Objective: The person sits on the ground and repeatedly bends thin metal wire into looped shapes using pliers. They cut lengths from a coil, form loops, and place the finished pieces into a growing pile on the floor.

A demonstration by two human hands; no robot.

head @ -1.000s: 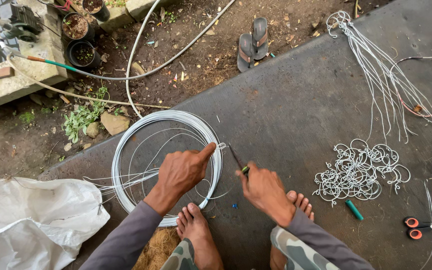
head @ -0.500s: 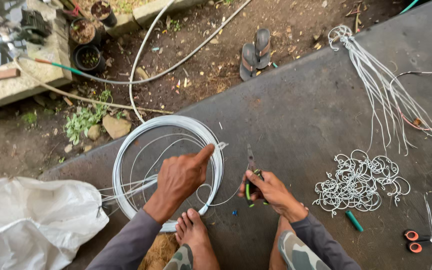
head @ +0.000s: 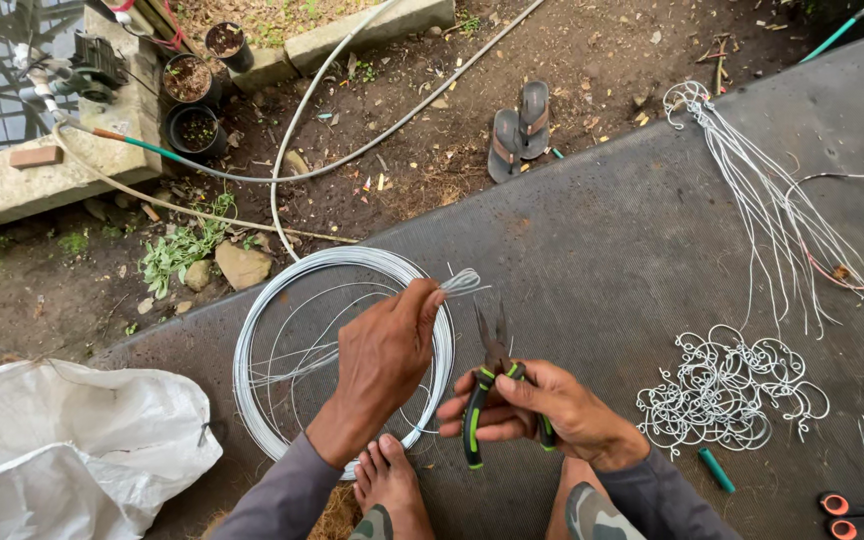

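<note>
My left hand [head: 387,345] pinches a short bundle of silver wire ends [head: 462,281] at the right rim of a large coil of silver wire [head: 282,300] lying on the dark mat. My right hand [head: 542,405] holds black-and-green long-nose pliers [head: 487,385] upright, jaws slightly apart and pointing toward the pinched wire ends, just below them. My bare feet [head: 392,485] rest on the mat under my hands.
A pile of bent wire hooks [head: 732,390] lies to the right, with long straight wires [head: 772,210] beyond it. Orange-handled scissors [head: 852,515], a green tube [head: 717,470], a white sack [head: 62,450], sandals [head: 517,130], hoses and plant pots [head: 192,105] surround the mat.
My right hand picked the pliers up off the mat and turned them upright toward the wire ends. My left hand stayed on the coil's rim, pinching the wire.
</note>
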